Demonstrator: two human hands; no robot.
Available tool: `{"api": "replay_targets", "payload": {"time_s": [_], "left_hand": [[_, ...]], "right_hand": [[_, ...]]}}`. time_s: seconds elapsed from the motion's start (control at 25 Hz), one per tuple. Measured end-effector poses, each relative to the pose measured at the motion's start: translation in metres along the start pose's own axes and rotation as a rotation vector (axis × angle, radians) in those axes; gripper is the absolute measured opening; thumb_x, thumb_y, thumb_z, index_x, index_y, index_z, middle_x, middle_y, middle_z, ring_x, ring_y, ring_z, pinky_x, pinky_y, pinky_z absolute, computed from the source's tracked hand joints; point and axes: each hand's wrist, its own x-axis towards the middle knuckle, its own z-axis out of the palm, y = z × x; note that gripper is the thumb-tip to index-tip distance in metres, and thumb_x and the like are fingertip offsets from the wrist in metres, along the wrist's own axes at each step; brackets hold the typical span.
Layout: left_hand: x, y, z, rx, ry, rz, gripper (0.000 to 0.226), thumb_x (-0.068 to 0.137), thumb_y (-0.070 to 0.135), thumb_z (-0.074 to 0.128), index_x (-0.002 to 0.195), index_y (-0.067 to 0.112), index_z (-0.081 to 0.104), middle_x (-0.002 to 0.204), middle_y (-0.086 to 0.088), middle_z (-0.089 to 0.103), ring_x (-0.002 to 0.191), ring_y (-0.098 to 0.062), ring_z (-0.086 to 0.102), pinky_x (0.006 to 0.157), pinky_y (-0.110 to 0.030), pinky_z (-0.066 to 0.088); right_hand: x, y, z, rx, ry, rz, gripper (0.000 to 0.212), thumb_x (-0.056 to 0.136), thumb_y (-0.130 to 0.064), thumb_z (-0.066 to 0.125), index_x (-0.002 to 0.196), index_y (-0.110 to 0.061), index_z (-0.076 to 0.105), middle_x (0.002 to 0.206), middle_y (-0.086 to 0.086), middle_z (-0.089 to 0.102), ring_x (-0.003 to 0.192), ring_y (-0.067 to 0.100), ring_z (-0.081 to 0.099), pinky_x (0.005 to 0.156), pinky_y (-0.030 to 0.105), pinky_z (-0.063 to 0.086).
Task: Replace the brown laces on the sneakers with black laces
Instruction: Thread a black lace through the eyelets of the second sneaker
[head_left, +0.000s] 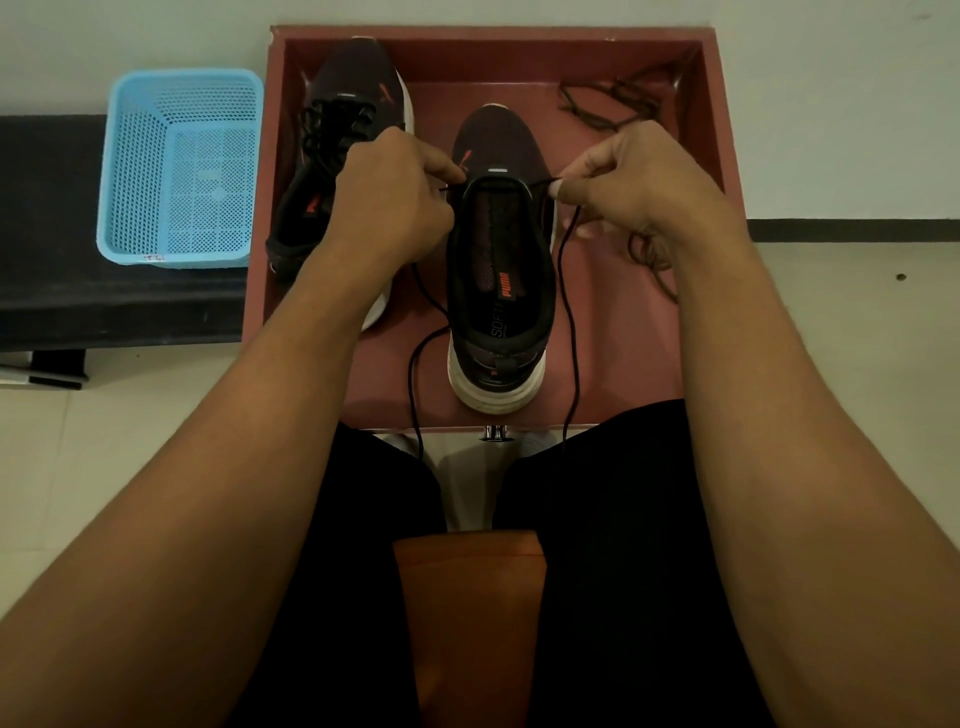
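Now | left hand (395, 208), right hand (634, 182) pinch black lace (571, 322) | brown laces (608, 104) in tray (618, 338) | blue basket (130, 171) beside

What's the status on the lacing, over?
Left hand and right hand each pinch the black lace. Near sneaker barely laced. Brown laces lie aside.

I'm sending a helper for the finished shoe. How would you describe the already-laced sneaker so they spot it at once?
Find the reddish tray on the floor, holding two dark sneakers. The laced sneaker lies along its left wall, nearest the blue basket. Unlike the middle sneaker, whose front is open with one loose black lace, its front is criss-crossed with black laces.
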Motion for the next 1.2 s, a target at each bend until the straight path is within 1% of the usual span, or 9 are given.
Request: {"api": "replay_targets", "payload": {"time_s": [0.2, 0.44, 0.52, 0.6, 0.72, 0.88, 1.04, 1.12, 1.2], "left_hand": [[-0.0005, -0.0009, 0.0006, -0.013, -0.019, 0.013, 0.027, 0.098, 0.019, 0.065, 0.121, 0.028, 0.075, 0.115, -0.007, 0.075, 0.100, -0.020, 0.071, 0.095, -0.033, 0.058], [0.0017, -0.0012, 0.0030, -0.012, 0.096, 0.028, 0.015, 0.097, 0.025, 0.071, 0.108, 0.019, 0.079, 0.096, 0.000, 0.074, 0.093, -0.015, 0.070, 0.086, -0.022, 0.051], [0.0016, -0.0020, 0.0033, -0.037, 0.080, 0.016, 0.015, 0.096, 0.026, 0.071, 0.107, 0.019, 0.078, 0.094, 0.001, 0.074, 0.091, -0.013, 0.070, 0.086, -0.022, 0.052], [0.0018, -0.0026, 0.0039, -0.049, 0.071, 0.008, 0.015, 0.096, 0.026, 0.070, 0.108, 0.020, 0.078, 0.095, 0.001, 0.074, 0.092, -0.012, 0.070, 0.087, -0.024, 0.055], [0.0010, -0.0014, 0.0043, -0.055, 0.082, 0.006, 0.017, 0.097, 0.021, 0.070, 0.111, 0.020, 0.079, 0.093, 0.003, 0.074, 0.091, -0.011, 0.070, 0.088, -0.024, 0.056], [0.0012, -0.0029, 0.0040, -0.055, 0.094, -0.002, 0.015, 0.097, 0.021, 0.071, 0.109, 0.021, 0.080, 0.093, 0.003, 0.074, 0.086, -0.008, 0.069, 0.085, -0.021, 0.055], [0.0012, -0.0033, 0.0004, -0.120, 0.105, -0.003, 0.012, 0.098, 0.022, 0.069, 0.105, 0.019, 0.078, 0.086, 0.005, 0.074, 0.075, -0.001, 0.068, 0.077, -0.016, 0.056], [-0.0002, -0.0010, -0.0004, -0.140, 0.130, 0.022, 0.014, 0.098, 0.024, 0.068, 0.106, 0.018, 0.078, 0.086, 0.005, 0.074, 0.078, -0.002, 0.070, 0.079, -0.016, 0.056], [-0.0011, 0.0025, -0.0013, -0.137, 0.153, 0.070, 0.017, 0.098, 0.025, 0.067, 0.109, 0.019, 0.078, 0.093, 0.009, 0.074, 0.083, -0.001, 0.070, 0.083, -0.013, 0.055]], "right_hand": [[0.0011, -0.0005, 0.0005, -0.105, 0.036, -0.055, 0.016, 0.095, -0.033, 0.078, 0.089, -0.018, 0.079, 0.078, -0.006, 0.074, 0.051, -0.008, 0.064, 0.054, 0.012, 0.048], [0.0013, -0.0041, 0.0000, -0.187, -0.052, -0.052, 0.025, 0.101, -0.032, 0.070, 0.087, -0.013, 0.078, 0.079, 0.000, 0.076, 0.048, -0.004, 0.063, 0.045, 0.005, 0.043], [0.0022, -0.0053, 0.0027, -0.194, -0.079, -0.018, 0.026, 0.103, -0.029, 0.067, 0.084, -0.013, 0.077, 0.082, 0.002, 0.077, 0.053, 0.001, 0.067, 0.052, 0.009, 0.052], [0.0032, -0.0051, 0.0040, -0.126, -0.089, 0.004, 0.027, 0.101, -0.026, 0.066, 0.081, -0.011, 0.077, 0.079, 0.005, 0.078, 0.070, 0.013, 0.077, 0.073, 0.024, 0.065], [0.0045, -0.0042, 0.0036, -0.010, -0.091, 0.036, 0.029, 0.095, -0.024, 0.059, 0.077, -0.008, 0.076, 0.077, 0.010, 0.079, 0.080, 0.027, 0.079, 0.083, 0.040, 0.065], [0.0039, -0.0055, 0.0035, -0.005, -0.095, 0.028, 0.032, 0.103, -0.025, 0.057, 0.089, -0.002, 0.075, 0.084, 0.013, 0.080, 0.076, 0.023, 0.079, 0.076, 0.034, 0.066], [-0.0012, -0.0057, 0.0011, -0.054, -0.042, -0.050, 0.038, 0.103, -0.040, 0.066, 0.094, -0.004, 0.076, 0.085, 0.005, 0.079, 0.063, 0.002, 0.072, 0.056, 0.011, 0.055], [-0.0012, -0.0061, 0.0015, -0.003, 0.043, -0.144, 0.041, 0.101, -0.042, 0.068, 0.094, -0.002, 0.077, 0.081, 0.001, 0.079, 0.068, 0.001, 0.074, 0.058, 0.010, 0.055], [-0.0015, -0.0092, 0.0016, 0.102, 0.082, -0.234, 0.043, 0.100, -0.042, 0.070, 0.092, 0.000, 0.077, 0.078, 0.001, 0.078, 0.072, 0.007, 0.076, 0.066, 0.017, 0.059]]}}
